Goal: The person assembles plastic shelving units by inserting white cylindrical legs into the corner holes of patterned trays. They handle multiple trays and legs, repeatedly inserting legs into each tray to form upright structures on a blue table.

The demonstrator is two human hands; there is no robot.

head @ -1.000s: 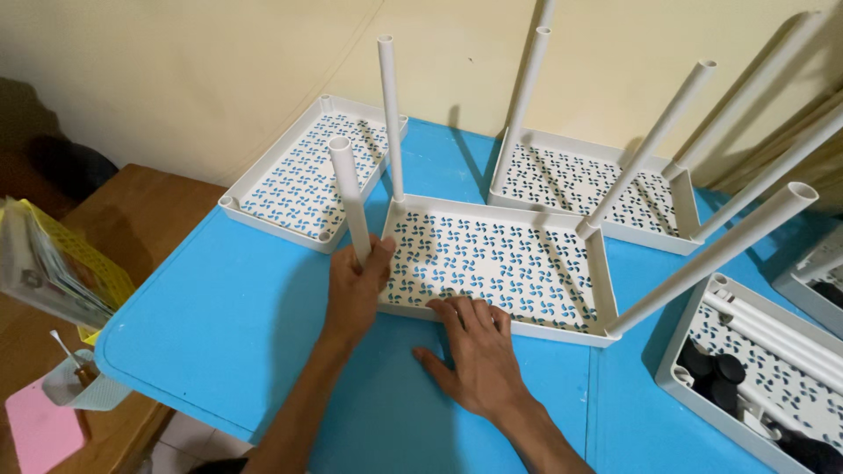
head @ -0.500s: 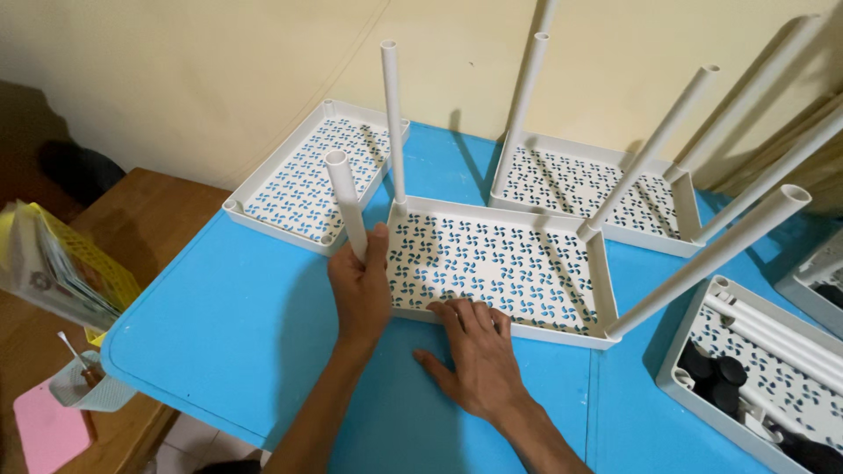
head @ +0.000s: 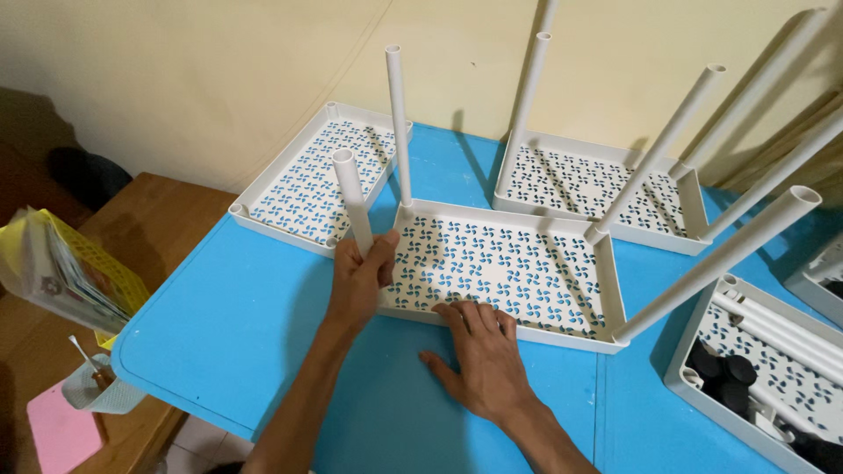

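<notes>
White plastic tray (head: 500, 272) lies mid-table on the blue table (head: 237, 325). We close our left hand (head: 360, 281) around the near-left tube (head: 351, 197) at its corner socket; our right hand (head: 483, 355) lies flat, open, on the near rim. Pushed askew, the tube could jam or tip. Far left, a yellow packet (head: 75, 272) leans off the table.

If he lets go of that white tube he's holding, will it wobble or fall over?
Probably not far: the white tube stands in the tray corner like its three neighbours, which stand unheld. It looks like stiff, hollow, light plastic. The left hand grips its base; the right hand presses the tray.
</notes>
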